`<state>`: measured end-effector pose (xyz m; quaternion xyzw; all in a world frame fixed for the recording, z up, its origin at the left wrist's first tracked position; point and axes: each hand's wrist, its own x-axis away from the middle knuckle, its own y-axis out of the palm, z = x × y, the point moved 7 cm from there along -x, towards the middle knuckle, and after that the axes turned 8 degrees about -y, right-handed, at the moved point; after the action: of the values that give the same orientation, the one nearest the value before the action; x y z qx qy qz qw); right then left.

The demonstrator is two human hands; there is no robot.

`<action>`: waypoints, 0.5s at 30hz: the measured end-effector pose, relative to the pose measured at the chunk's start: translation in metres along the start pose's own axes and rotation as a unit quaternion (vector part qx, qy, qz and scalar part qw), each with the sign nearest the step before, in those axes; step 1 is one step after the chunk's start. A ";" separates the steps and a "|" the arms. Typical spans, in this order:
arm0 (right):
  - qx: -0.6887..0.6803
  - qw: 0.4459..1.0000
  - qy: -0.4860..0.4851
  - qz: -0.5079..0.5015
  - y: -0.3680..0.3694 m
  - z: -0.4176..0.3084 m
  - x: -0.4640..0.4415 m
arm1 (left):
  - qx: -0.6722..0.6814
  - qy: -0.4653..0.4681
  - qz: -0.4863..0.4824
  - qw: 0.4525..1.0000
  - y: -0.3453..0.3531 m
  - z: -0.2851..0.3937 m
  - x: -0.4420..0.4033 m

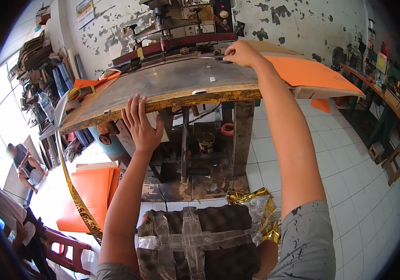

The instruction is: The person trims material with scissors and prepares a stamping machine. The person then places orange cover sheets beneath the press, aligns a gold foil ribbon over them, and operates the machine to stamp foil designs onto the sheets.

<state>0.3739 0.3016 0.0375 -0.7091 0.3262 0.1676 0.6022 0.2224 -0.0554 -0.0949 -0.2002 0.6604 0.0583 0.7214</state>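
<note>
My left hand (141, 128) rests with fingers stretched out against the worn wooden front edge (176, 101) of a work table. Its fingertips lie over the rim of the dark metal top (148, 81). Farther back, my right hand (245, 54) reaches over the table near the press, its fingers bent and pinched together. A small dark thing shows at those fingertips; I cannot make out what it is. Small white pieces (212, 79) lie on the metal top. Right of my right forearm, an orange sheet (312, 74) covers the table's side.
A press (176, 43) with a dark red bar stands behind the table. Gold foil strip (73, 193) hangs at the left; more gold foil (263, 198) lies below. Orange sheets (90, 196) are stacked on the left. A taped dark pad (221, 219) is nearest me. Two people are at left.
</note>
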 end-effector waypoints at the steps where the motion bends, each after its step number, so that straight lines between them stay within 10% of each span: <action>1: 0.004 1.000 0.008 -0.001 -0.001 -0.001 0.000 | 0.001 0.000 0.002 1.000 0.000 0.001 -0.001; 15: -0.009 0.999 -0.037 -0.004 -0.002 -0.020 0.002 | 0.020 -0.009 0.034 0.999 0.003 -0.002 0.000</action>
<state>0.3736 0.2823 0.0420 -0.7089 0.2995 0.1946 0.6081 0.2196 -0.0530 -0.0959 -0.1625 0.6614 0.0719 0.7286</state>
